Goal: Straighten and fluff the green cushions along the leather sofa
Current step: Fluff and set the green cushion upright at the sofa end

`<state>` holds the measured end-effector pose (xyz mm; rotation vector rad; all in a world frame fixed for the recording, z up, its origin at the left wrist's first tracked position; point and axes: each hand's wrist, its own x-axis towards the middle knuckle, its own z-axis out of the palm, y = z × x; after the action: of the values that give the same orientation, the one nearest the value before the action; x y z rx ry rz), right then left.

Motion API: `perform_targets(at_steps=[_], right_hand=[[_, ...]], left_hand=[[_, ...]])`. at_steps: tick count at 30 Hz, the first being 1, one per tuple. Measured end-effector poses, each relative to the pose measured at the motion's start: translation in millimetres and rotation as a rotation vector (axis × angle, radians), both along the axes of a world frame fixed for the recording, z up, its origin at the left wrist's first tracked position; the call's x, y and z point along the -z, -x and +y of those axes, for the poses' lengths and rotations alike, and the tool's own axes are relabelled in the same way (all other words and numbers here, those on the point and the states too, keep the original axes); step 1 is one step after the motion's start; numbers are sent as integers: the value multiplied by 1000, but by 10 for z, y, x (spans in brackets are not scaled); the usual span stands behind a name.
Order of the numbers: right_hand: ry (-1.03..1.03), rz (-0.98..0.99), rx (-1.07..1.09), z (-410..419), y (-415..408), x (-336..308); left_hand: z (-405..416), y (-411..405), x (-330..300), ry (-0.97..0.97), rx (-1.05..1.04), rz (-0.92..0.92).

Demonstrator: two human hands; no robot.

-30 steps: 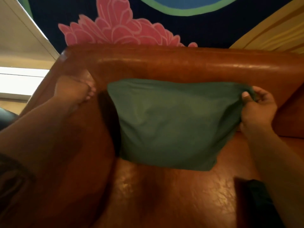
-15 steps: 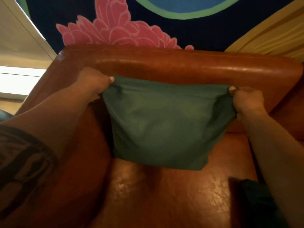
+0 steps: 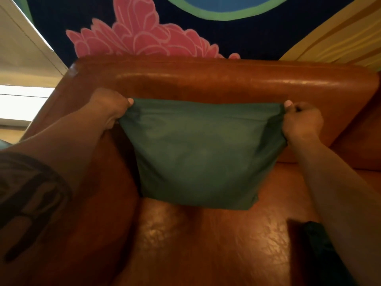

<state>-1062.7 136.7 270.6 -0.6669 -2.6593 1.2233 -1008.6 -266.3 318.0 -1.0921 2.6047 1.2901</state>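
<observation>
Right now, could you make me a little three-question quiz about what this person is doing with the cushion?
1. True or false: only one hand grips the green cushion.
2. Which corners do the left hand and right hand pinch: A top, B bottom?
3. Fill in: the cushion's lower edge rests on the sofa's ____.

Key: 1 false; 2 A; 3 seat.
</observation>
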Motion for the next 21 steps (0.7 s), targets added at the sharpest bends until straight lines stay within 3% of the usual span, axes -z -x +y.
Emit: perform_targets(at_steps=[3, 5, 9, 12, 15, 17, 21], right_hand=[[15, -20, 2, 41, 7, -13], [0, -8, 1, 48, -16, -55], [-212, 78, -8, -110, -133, -151], [-553, 244, -186, -424, -291, -223], [-602, 286, -657, -922, -448, -201], [-652, 176, -844, -1153, -539, -111], [-758, 73, -812, -916, -434, 53]], left_hand=[[14, -4, -5, -162, -58, -12], [-2, -27, -20, -127, -21, 13], [-3, -101, 37, 444, 112, 27], [291, -202, 69, 724, 190, 254], [806, -341, 145, 884, 732, 392], [1020, -406, 234, 899, 924, 265], [638, -437, 343, 944, 866, 63]])
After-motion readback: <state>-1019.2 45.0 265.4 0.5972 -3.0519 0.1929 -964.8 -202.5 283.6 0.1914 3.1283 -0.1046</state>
